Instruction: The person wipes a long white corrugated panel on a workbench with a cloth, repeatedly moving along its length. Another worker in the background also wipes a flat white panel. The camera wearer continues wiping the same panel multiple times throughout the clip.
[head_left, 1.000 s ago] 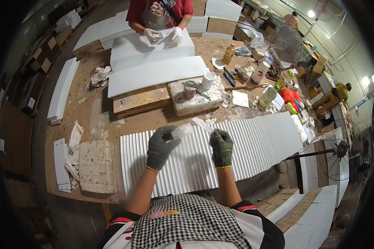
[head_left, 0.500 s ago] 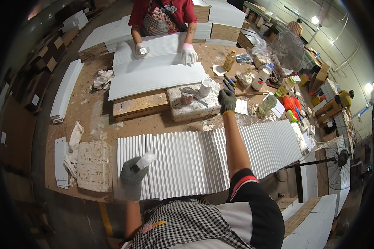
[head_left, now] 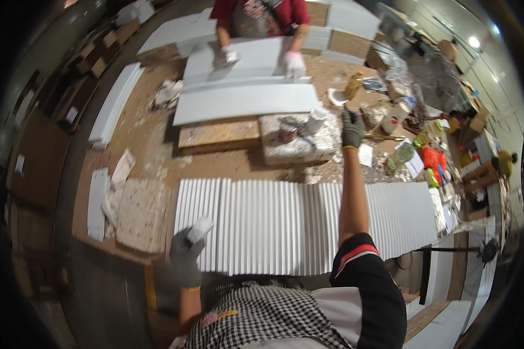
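Observation:
My left hand [head_left: 186, 256], in a dark grey glove, grips a small white block [head_left: 200, 230] over the left end of a row of white ribbed strips [head_left: 268, 227]. The strips lie side by side along the near table edge. My right arm stretches across them. Beyond a spattered white slab [head_left: 291, 148], my right hand [head_left: 352, 129], also gloved, has its fingers bent round something dark, blurred and mostly hidden. On that slab stand a white cup [head_left: 316, 119] and a stained small pot [head_left: 287, 129]. Near my right fingertips are an amber bottle [head_left: 353, 86] and a white-and-red bottle [head_left: 395, 118].
Across the table [head_left: 145, 139] a co-worker's white-gloved hands [head_left: 294, 65] rest on white panels [head_left: 244, 104]. A wooden block [head_left: 218, 135] sits beside the slab. At left lie a pale spattered block [head_left: 142, 215], a rag [head_left: 122, 168] and stacked strips [head_left: 115, 107]. Clutter surrounds a red bag [head_left: 433, 160].
The whole view has shifted, with the table now further right in it. My right hand stays near the bottles, its dark tools now less visible. My left hand still holds the white block.

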